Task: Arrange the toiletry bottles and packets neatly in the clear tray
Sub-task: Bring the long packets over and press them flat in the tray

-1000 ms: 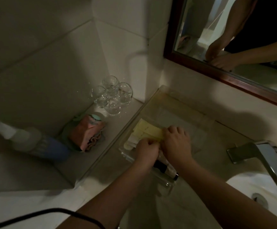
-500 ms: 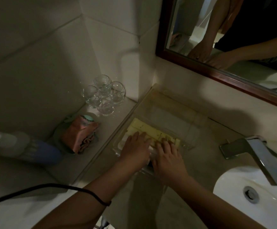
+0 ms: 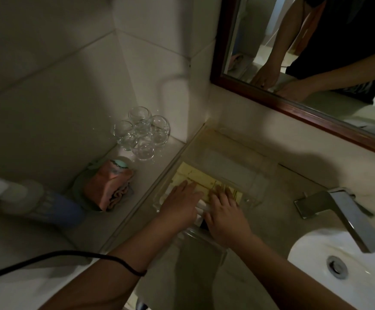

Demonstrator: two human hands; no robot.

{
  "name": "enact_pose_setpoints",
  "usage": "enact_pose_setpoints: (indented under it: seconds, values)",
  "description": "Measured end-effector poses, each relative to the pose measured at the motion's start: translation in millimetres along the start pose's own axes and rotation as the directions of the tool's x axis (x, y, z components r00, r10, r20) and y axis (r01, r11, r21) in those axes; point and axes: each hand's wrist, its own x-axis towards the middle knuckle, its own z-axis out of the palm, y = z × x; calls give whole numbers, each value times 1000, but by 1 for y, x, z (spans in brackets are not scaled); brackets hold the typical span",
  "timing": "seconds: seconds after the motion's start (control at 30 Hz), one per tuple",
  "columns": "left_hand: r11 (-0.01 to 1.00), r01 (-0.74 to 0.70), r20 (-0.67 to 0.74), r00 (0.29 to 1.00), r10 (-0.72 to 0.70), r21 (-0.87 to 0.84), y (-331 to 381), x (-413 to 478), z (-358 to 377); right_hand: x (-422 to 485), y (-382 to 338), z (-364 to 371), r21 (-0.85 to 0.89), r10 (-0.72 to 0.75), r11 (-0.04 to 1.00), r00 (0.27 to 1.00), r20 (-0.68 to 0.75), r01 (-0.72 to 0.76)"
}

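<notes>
Step in hand: seating and squaring the contents inside the clear tray [image 3: 259,184], which is standing on the table [image 3: 278,222] in the corner under the mirror, just left of the tap [image 3: 343,213].

Hands: the left hand [image 3: 182,203] and the right hand [image 3: 225,212] are lying side by side, nearly touching, at the near end of the tray. Both are showing straight, spread fingers laid flat. Neither is gripping anything; both are pressing down on the contents.

Task items: the yellow packet [image 3: 193,175] is lying flat in the near-left part of the tray, partly under the fingertips of both hands. A white bottle or tube [image 3: 201,206] is showing in the gap between the hands, with a dark cap [image 3: 203,224] at its near end. How many more items are lying under the palms cannot be told. The far half of the tray is appearing bare, though the light is dim.

Next move, as a judgement: lifting the palms straight up without dragging the packet, then checking that the bottle is lying parallel to the tray wall. The light packet is likely to shift if it is pulled sideways.
</notes>
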Motion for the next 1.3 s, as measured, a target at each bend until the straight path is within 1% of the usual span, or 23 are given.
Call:
enact_pose_setpoints:
  seconds: [0.1,0.2,0.27,0.4,0.5,0.67,0.93,1.1,1.23,1.3]
  values:
    - [1000,25,-55,998,-24,17,-2,-1,2,-8,0,-2,23,63,998,998,-32,-62]
    - [994,102,-121,988,-97,36,-4,-6,4,-24,-2,-2,15,148,989,983,-111,-147]
    - [991,121,-120,986,-114,50,-6,-8,6,-33,-6,0,41,171,985,980,-102,-167]
    - [995,98,-106,990,-95,28,-10,-7,7,-35,-13,2,161,217,966,974,-69,-204]
    - [997,71,-124,990,-67,29,-12,-8,6,-35,-16,1,229,254,945,965,-60,-235]
    - [998,60,-121,991,-56,25,-15,-7,4,-36,-16,-4,245,256,940,965,-50,-237]
    - [998,61,-102,993,-63,-30,-17,-7,-2,-41,-16,-11,298,228,931,974,-16,-213]
    - [998,52,-120,991,-55,-24,-14,-11,-7,-47,-12,-15,306,241,928,969,-60,-212]
    - [999,-13,-152,988,8,-29,-4,-14,-14,-66,0,-19,406,325,877,940,-104,-258]
    - [999,-36,-176,984,30,-32,8,-18,-16,-80,8,-19,428,361,859,925,-120,-280]
